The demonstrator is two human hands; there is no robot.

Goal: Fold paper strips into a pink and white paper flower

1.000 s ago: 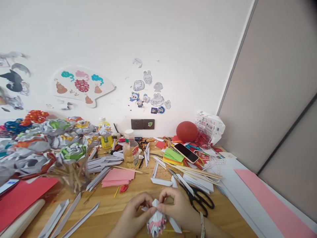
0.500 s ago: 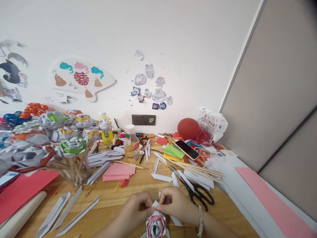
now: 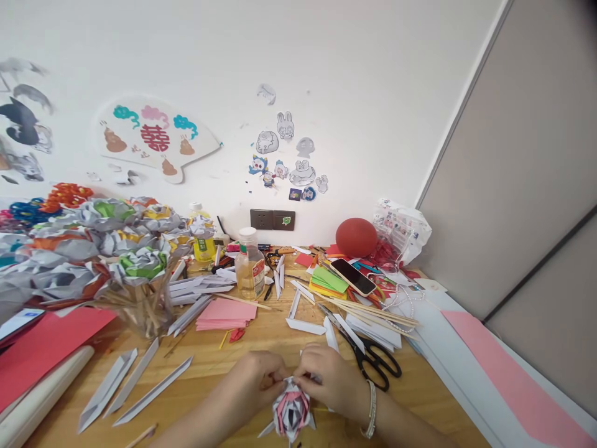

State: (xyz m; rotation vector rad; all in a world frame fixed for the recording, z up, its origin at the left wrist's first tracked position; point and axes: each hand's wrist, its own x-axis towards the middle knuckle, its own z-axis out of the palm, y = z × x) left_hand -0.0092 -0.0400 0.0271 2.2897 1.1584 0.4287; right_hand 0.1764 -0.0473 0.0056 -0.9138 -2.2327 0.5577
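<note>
Paper flower (image 3: 292,410), white with pink folds, is held at the near side of the bench (image 3: 209,367), between the two hands; whether it touches the wood cannot be told. One second ago it showed more of its side, with a white point standing up between the thumbs and the pink low down; now its layered round face is turned to the viewer, the dark middle in plain sight, and the hands sit closer over its top edge. From this side it looks nearly round, with no clear long axis; its open face points back toward the person, and white paper tips stick out at its lower left and lower right. Both forearms rise from the bottom of the view and slant inward, knuckles up. The left hand (image 3: 259,376) has its thumb and fingers pinched on the upper left rim, while the right hand (image 3: 329,381), with a bracelet (image 3: 372,407) at the wrist, pinches the upper right rim. Black-handled scissors (image 3: 360,359) lie just beyond the right hand.
</note>
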